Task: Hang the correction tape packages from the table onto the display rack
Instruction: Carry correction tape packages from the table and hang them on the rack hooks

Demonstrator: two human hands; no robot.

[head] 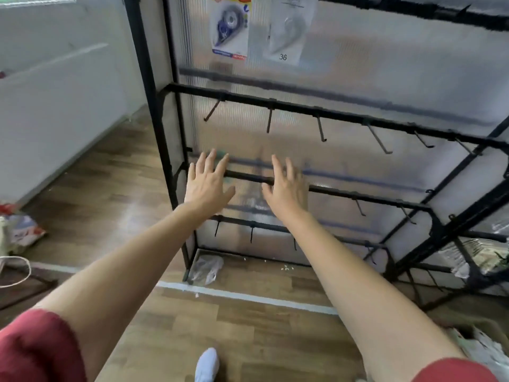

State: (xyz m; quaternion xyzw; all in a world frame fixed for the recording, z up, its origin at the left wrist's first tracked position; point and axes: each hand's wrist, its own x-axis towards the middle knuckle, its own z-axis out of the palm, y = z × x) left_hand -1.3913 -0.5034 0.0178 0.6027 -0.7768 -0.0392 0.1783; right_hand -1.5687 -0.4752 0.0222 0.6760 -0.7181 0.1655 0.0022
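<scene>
Red sleeves (pixel 35 351), spread hands (pixel 208 186) (pixel 286 188) facing rack (pixel 248 99); package (pixel 228 26) hangs upright.

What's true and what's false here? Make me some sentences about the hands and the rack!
1. The left hand and the right hand hold nothing. True.
2. Five packages hang on the display rack. False: only two packages show, up at the top.
3. The hooks on the bar above the hands are bare. True.
4. The person wears blue. False: the sleeves are red.
</scene>
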